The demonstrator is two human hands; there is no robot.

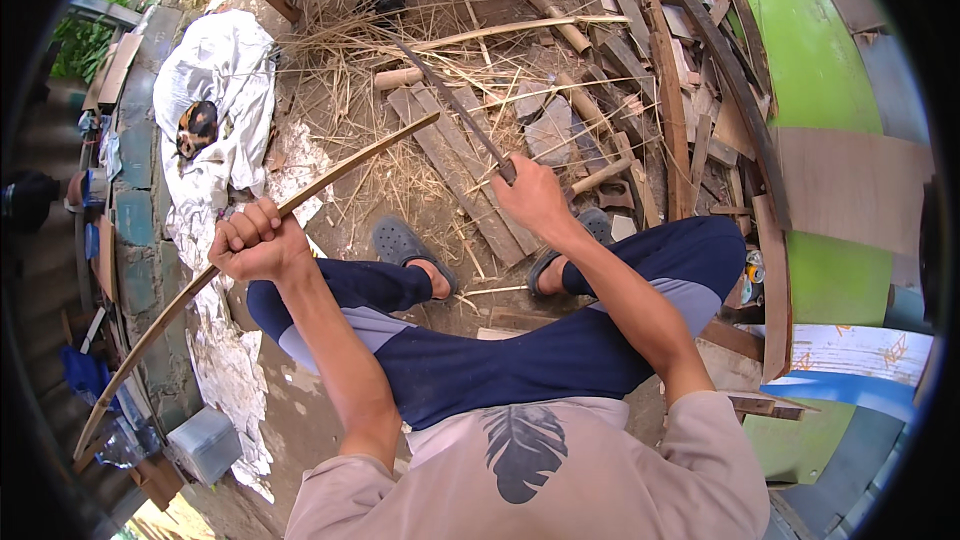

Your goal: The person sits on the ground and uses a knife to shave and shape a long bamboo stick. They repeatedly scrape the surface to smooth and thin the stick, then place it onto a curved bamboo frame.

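From the head camera I see the ground (pixel 330 200) in front of my crossed legs littered with dry shavings and planks (pixel 470 180). The long bamboo strip (pixel 300 202) is my landmark: it arcs from low at my left up to a tip over the planks. My left hand (pixel 258 240) is fisted tight around it about midway. My right hand (pixel 535 195), right of the strip's tip, is closed on the handle of a long knife (pixel 450 100); its blade points away, clear of the strip. I'd judge shaving works best with the strip held steady and strokes directed away from my legs and sandals (pixel 400 240).
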